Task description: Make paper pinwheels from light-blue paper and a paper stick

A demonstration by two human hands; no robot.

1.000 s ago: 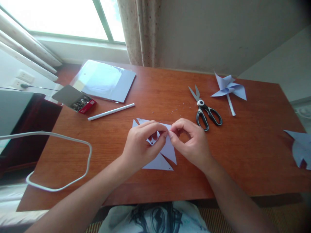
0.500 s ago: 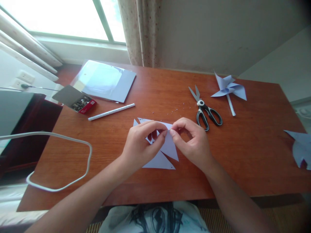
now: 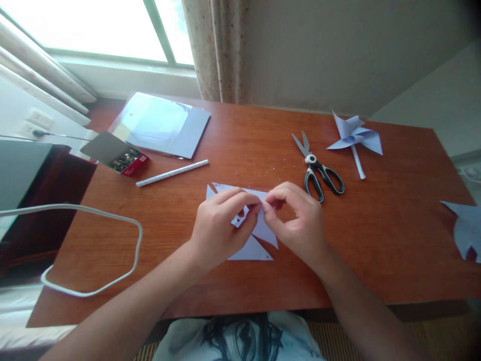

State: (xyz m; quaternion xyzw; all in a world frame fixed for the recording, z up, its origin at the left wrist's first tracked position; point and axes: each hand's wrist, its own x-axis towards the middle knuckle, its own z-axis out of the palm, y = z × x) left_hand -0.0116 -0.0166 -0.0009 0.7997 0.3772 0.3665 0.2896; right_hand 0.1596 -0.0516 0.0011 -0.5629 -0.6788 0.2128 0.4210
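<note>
Both hands meet over a white paper (image 3: 251,250) with cuts running in from its corners and small holes punched near its tips. My left hand (image 3: 221,223) pinches with thumb and forefinger, and my right hand (image 3: 296,220) does the same, their fingertips almost touching. Whatever sits between the fingertips is too small to make out. The hands cover much of the paper, which lies on the table. To the right of my right hand, black-handled scissors (image 3: 314,163) lie with blades apart. Tiny paper bits (image 3: 266,173) are scattered beyond the paper.
A paper pinwheel (image 3: 352,136) on a stick lies at the back right. At the left are a white rolled stick (image 3: 173,173), an open red box (image 3: 137,164) of small metal pieces, a plastic-covered paper stack (image 3: 169,125) and a white cable (image 3: 138,240). Cut paper (image 3: 464,228) is at the right edge.
My left hand has shifted slightly to the right, its fingertips closer to those of my right hand. The rest looks the same.
</note>
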